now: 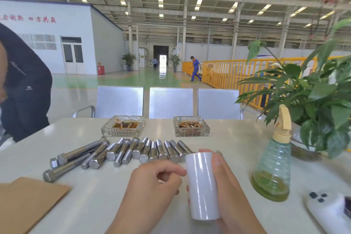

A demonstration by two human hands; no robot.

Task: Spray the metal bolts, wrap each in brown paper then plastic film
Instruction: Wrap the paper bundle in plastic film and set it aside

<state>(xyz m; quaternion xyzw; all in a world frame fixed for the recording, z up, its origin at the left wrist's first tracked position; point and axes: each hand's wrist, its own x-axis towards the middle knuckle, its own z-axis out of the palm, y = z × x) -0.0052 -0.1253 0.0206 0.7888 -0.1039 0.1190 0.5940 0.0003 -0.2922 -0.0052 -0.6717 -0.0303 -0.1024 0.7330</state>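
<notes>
Several steel bolts [121, 153] lie in a loose row across the middle of the white table [233, 146]. My right hand [226, 182] grips a white roll of plastic film [202, 186] upright near the table's front. My left hand [155, 180] has curled fingers, and its fingertips pinch at the roll's left edge. A sheet of brown paper [24, 201] lies at the front left. A clear spray bottle [273, 159] with a beige trigger and yellow-green liquid stands to the right of the roll.
Two glass ashtrays [122, 126] [191, 126] sit behind the bolts. A potted plant [313, 100] stands at the right edge, a white phone [326, 209] lies at the front right. Metal chairs [171, 102] line the far side. A person in dark clothes [26, 89] stands at the left.
</notes>
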